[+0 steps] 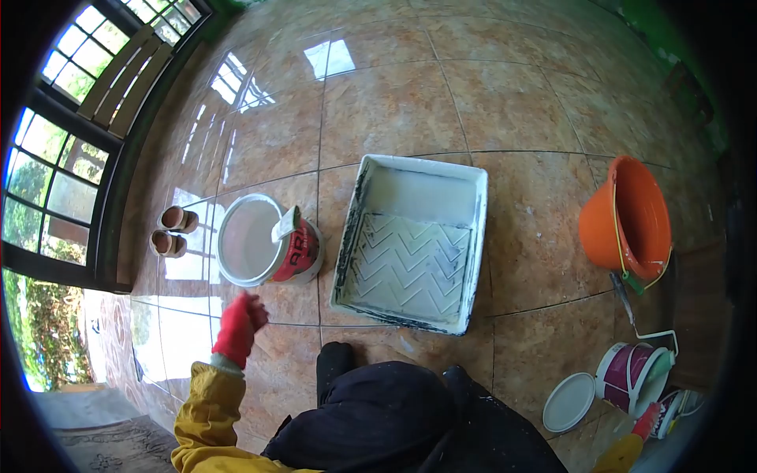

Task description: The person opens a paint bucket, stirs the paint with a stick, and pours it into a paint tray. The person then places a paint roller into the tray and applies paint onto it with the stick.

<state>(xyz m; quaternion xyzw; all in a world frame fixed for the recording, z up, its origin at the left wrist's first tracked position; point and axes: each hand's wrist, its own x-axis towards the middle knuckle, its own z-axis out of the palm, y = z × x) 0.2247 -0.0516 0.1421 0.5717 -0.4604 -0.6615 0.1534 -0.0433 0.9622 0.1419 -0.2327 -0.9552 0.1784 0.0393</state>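
Note:
My left hand (239, 327), in a red glove with a yellow sleeve, hovers just below an open red paint can (303, 254) filled with white paint; it holds nothing and its fingers look loosely curled. My right hand (648, 420), also red-gloved, sits at the lower right edge beside a small purple paint can (623, 377); only a bit of it shows and I cannot tell whether it grips anything. A white paint tray (473, 260) with a zigzag ramp lies on the tiled floor in front of me. My dark-trousered knees fill the bottom centre.
An orange bucket (607, 229) lies tilted at the right. A paint roller (658, 370) rests on the purple can, with a white lid (568, 402) beside it. Two small brown cups (169, 231) stand near the window frame (110, 197) at left.

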